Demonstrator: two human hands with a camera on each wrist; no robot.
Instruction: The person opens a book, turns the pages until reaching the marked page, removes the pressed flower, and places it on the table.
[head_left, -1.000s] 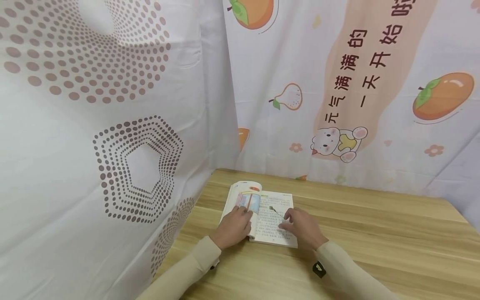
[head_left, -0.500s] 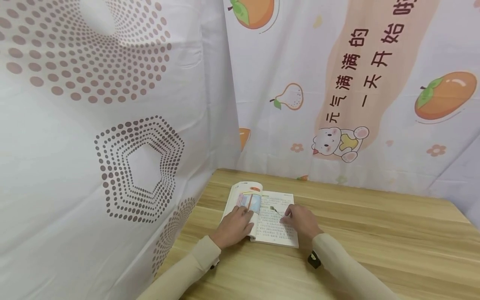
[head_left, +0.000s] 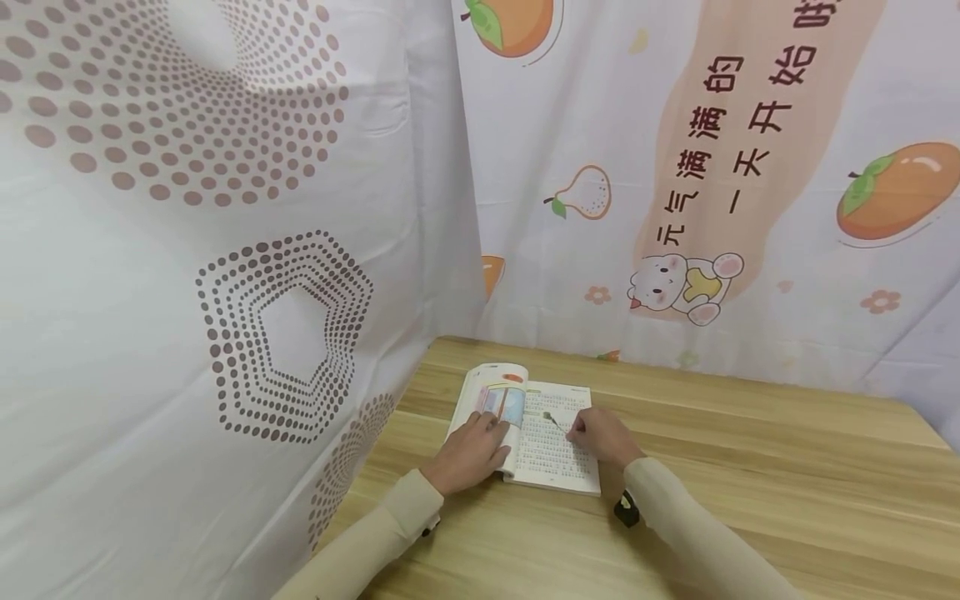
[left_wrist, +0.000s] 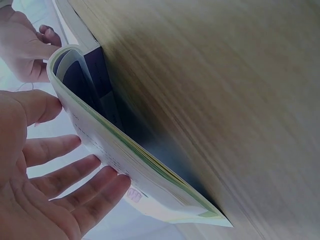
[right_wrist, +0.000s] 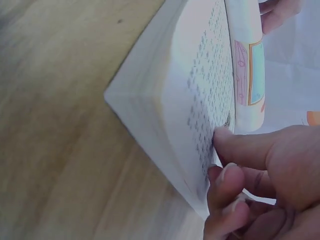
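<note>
An open book lies on the wooden table, its left-hand pages curving up and showing a coloured picture, its right-hand page covered in print. My left hand rests on the left pages with its fingers spread and fairly straight; in the left wrist view the fingertips touch the page. Over the printed page, my right hand pinches the near end of a thin stem with a dark green, leaf-like head. Its exact kind cannot be made out. The right wrist view shows the thumb down near the print.
The wooden table extends to the right of the book. A dotted white curtain hangs close on the left, and a fruit-patterned curtain hangs along the back edge. A black wrist device sits below the right sleeve.
My right hand's fingers have drawn together around the stem's near end. The left hand keeps its place on the pages, and the head view has turned slightly.
</note>
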